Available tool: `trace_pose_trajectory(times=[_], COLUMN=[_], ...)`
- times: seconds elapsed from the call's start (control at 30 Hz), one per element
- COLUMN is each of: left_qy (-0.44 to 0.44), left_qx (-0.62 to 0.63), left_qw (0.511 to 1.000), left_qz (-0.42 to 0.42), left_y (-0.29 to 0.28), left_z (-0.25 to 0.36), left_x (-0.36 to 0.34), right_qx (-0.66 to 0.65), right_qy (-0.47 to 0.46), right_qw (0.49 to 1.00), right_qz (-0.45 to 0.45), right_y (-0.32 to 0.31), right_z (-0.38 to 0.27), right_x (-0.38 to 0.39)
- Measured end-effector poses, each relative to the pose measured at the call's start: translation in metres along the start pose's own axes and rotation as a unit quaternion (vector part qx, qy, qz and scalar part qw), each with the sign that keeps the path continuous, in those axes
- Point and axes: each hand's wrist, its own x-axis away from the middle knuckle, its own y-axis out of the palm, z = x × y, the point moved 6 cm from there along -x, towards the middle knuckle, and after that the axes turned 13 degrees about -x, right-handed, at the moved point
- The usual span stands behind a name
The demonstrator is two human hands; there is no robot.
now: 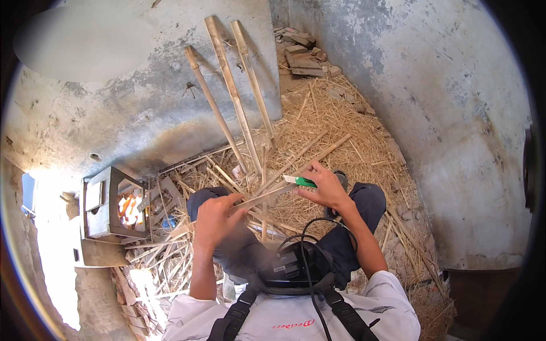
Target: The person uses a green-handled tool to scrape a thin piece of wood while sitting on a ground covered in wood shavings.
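My left hand (214,220) is closed around the near end of a flat bamboo strip (263,198), in front of my left knee. The strip slants up to the right across my lap, and its far end reaches my right hand (323,186). That hand grips a green utility knife (306,182). Its pale blade end points left and lies just above the strip. Whether the blade touches the strip, I cannot tell. Some right fingers are near or on the strip's far end. Dark trousers show on both bent knees, and a black device with cables hangs at my waist.
Three bamboo poles (232,94) lean against the stained wall. Straw (335,125) and split bamboo pieces (165,264) cover the ground around me. On the left stands a box-like fixture (101,204) with a bright orange glow inside. Bricks (304,59) are heaped at the far corner.
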Motion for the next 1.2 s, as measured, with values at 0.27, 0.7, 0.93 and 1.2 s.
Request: trace_pose_trajectory(times=[0.27,0.7,0.93,1.2], left_qy=[0.143,-0.032,-0.078,0.003], left_qx=[0.051,0.435,0.481,0.516], left_qw=[0.941,0.897,0.867,0.849], left_qz=[0.302,0.076,0.106,0.111], left_y=[-0.061,0.051,0.063,0.045], left_z=[0.037,0.041,0.031,0.039], left_x=[-0.01,-0.051,-0.086,-0.105], right_qx=[-0.035,-0.309,-0.364,-0.348], right_qy=[0.023,0.118,0.119,0.055], right_qw=[0.997,0.943,0.921,0.935], right_qz=[0.062,-0.041,-0.072,-0.039], right_y=[0.0,0.028,0.038,0.038], right_z=[0.011,0.003,0.005,0.003], right_x=[-0.003,-0.009,-0.006,-0.008])
